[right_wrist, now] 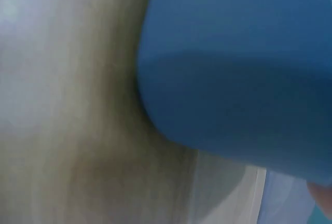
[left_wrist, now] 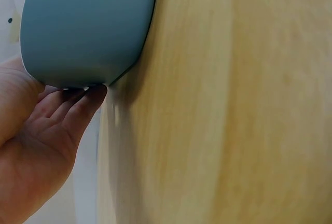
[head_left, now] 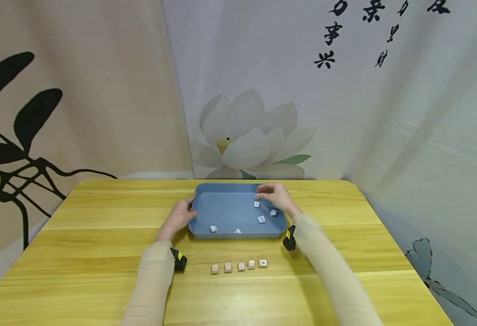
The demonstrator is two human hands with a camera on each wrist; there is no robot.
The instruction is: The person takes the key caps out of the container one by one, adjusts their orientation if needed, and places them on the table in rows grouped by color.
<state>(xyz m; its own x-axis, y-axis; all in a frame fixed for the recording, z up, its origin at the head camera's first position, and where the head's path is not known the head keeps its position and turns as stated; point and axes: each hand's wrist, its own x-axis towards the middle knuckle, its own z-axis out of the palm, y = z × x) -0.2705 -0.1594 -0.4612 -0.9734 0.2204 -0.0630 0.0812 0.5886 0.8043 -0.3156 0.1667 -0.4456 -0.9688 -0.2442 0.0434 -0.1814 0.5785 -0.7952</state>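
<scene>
Forearms (head_left: 336, 276) in pale sleeves reach forward over the wooden table (head_left: 99, 253), each with a black device (head_left: 178, 260) at the wrist. The left hand (head_left: 179, 216) grips the left end of the blue tray (head_left: 222, 208), thumb at its near side and fingers against the end wall. The right hand (head_left: 278, 197) arches over the tray's far right part, palm down, fingers bent and drawn close together with the thumb. A pale speck shows at those fingertips, but I cannot tell whether they pinch a block.

The right wrist view is dim and blurred, filled mostly by the tray's outside, with only a sliver of finger at the edge. In the left wrist view the tray hides some of the fingertips.

Inside the tray lie small white blocks (head_left: 261, 219): three toward the right, one near the front left, and one at the front mostly concealed by the near wall. On the table before the tray stands a row of five similar blocks (head_left: 241, 266), their dark marks too small to read.
</scene>
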